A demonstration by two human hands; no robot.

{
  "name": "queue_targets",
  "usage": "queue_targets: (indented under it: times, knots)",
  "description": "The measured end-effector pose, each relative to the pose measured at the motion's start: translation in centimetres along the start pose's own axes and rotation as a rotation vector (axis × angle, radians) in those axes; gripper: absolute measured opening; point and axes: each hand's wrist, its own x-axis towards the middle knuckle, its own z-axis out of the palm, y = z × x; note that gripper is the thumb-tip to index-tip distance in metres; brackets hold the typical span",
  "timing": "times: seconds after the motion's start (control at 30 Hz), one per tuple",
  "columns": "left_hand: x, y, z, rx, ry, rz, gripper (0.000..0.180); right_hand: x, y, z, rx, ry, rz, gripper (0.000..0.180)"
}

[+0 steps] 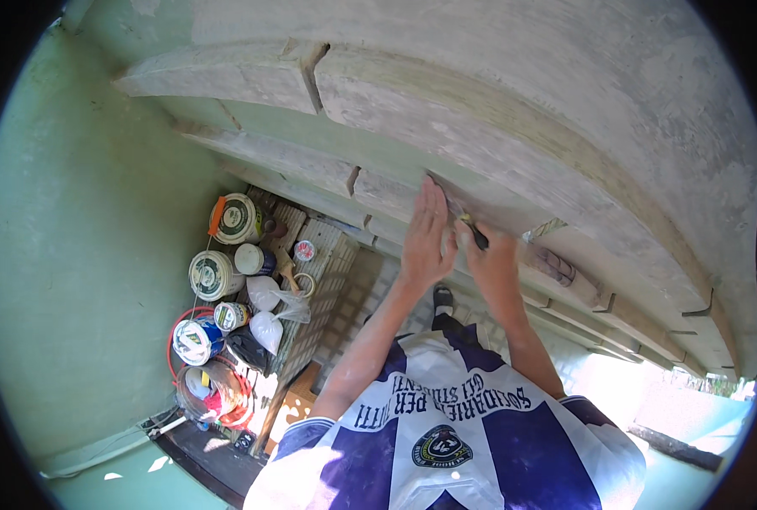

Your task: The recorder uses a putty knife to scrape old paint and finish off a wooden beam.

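My left hand (425, 238) lies flat, fingers together, against a pale plastered moulding (378, 191) on a green wall. Right beside it my right hand (491, 259) is closed on a small dark-handled tool (474, 231) whose tip touches the same ledge. Both forearms rise from the lower middle of the view over my white and dark blue striped shirt (446, 425). My foot in a dark shoe (442, 297) shows far below between the arms.
Stepped plaster bands (523, 127) curve across the wall above. Down at the left a wooden platform (323, 272) holds several paint tubs (237, 219), white plastic bags (266, 327) and a red-rimmed bucket (213, 391). The green wall (81, 255) fills the left.
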Motion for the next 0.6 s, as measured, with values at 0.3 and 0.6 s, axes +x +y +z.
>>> queue_targets:
  times: [0.3, 0.6]
  knots:
    - [-0.4, 0.7, 0.0, -0.070, -0.081, 0.003, 0.078, -0.6, 1.2, -0.8, -0.131, -0.097, 0.129, 0.031]
    - [-1.0, 0.1, -1.0, -0.120, -0.077, -0.033, 0.075, -1.1, 0.6, -0.3, -0.014, -0.076, 0.069, 0.033]
